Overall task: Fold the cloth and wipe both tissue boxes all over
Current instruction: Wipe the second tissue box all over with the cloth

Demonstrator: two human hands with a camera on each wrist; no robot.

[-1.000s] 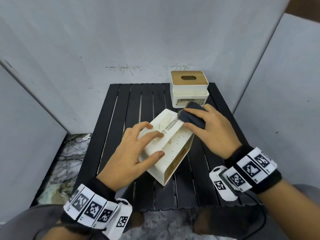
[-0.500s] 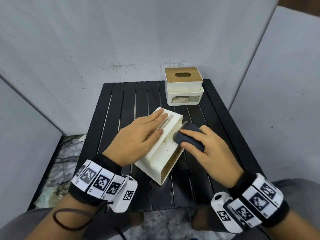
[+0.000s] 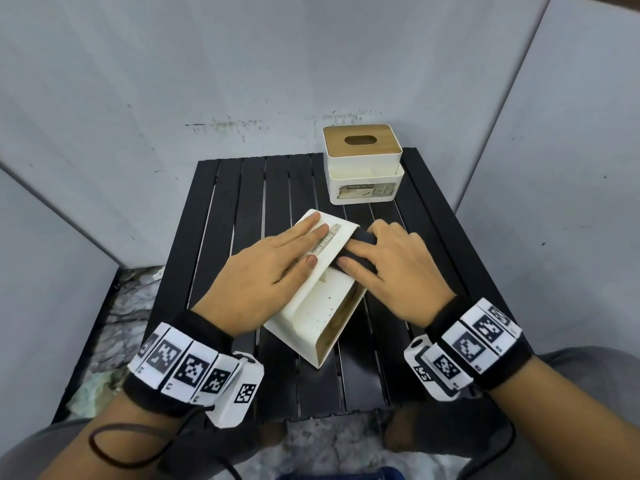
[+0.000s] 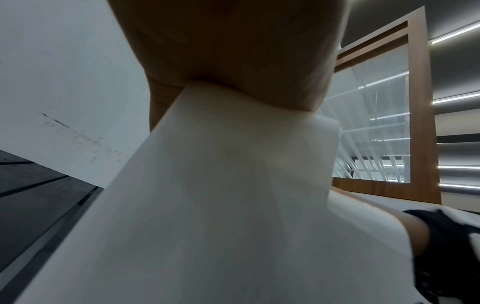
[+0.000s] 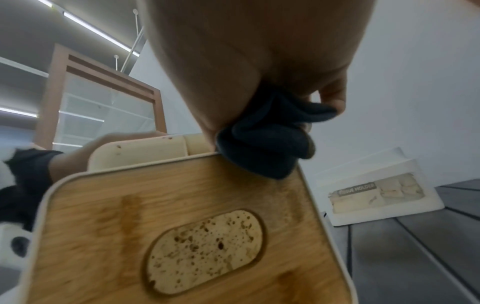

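Your right hand clutched the dark cloth against the tipped tissue box. Your left hand lay flat, fingers straight, on its upper side.

Bare slats of the table lie left; the upright tissue box blocks the far-right corner.

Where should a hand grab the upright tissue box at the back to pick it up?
Probably grip the upright tissue box from above across its narrower upper section, just under the wooden lid: it stands upright and apart, with both side walls exposed.
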